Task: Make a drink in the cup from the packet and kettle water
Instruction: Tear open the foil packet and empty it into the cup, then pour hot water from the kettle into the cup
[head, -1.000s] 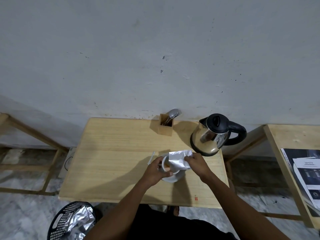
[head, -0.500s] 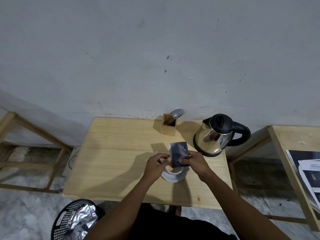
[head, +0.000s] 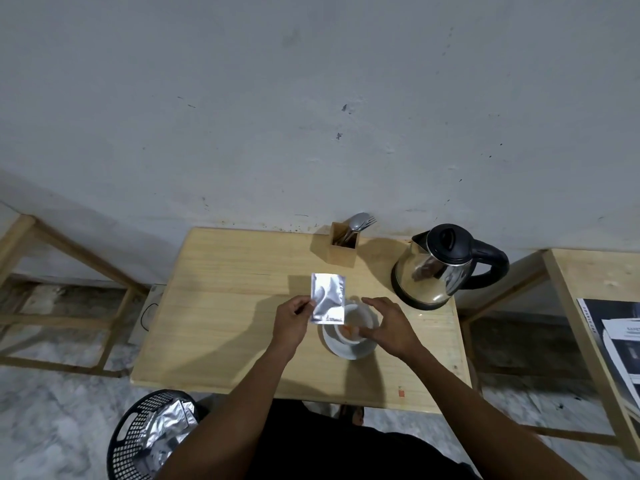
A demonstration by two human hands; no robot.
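A silver foil packet (head: 328,297) stands upright in my left hand (head: 292,318), pinched at its lower left corner, just left of the cup. The white cup (head: 351,325) sits on a white saucer (head: 346,349) near the table's front middle, with some orange powder inside. My right hand (head: 388,325) hovers over the cup's right side with fingers spread, holding nothing. A steel kettle (head: 433,271) with a black lid and handle stands at the table's back right.
A wooden holder with a spoon and fork (head: 344,242) stands at the back of the wooden table (head: 225,306). A black basket (head: 138,441) with foil wrappers sits on the floor at front left. Another table with papers (head: 620,344) is at the right.
My right hand has let go of the packet and moved right over the cup. My left hand now holds the packet alone, upright and to the cup's left.
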